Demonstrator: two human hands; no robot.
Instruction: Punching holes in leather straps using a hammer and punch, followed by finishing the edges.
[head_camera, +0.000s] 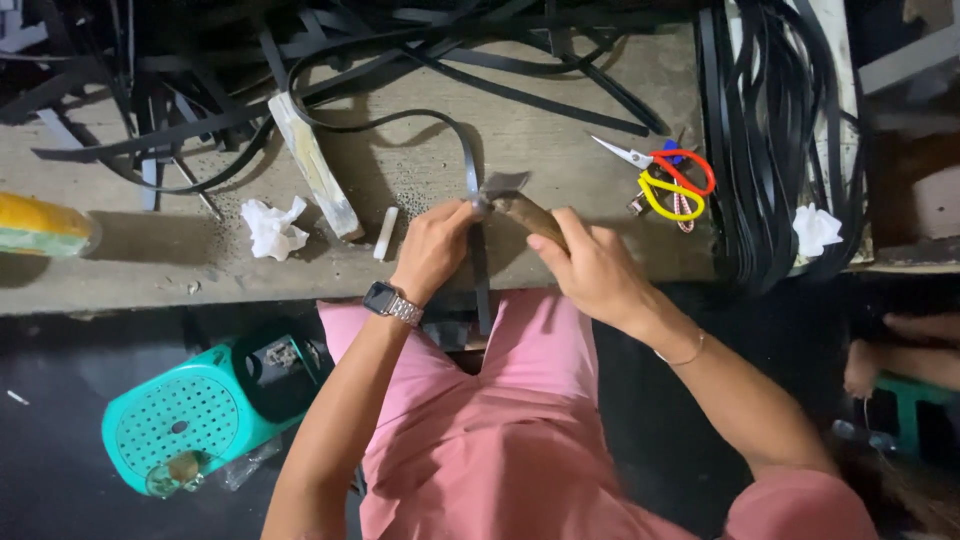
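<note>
Black rubber strip (478, 215) at frame centre, pinched in the left hand (432, 248) at the edge of the concrete bench (560, 120). Right hand (590, 262) is wrapped round a wooden-handled blade tool (515, 200) touching the strip; scissors (665, 172) lie apart, upper right

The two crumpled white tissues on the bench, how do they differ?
The left tissue lies on bare bench top beside a pale wooden block; the right tissue sits at the bench's right edge, against the hanging black strips. The left one looks larger and more spread out. Both are white and crumpled, untouched by either hand.
</note>
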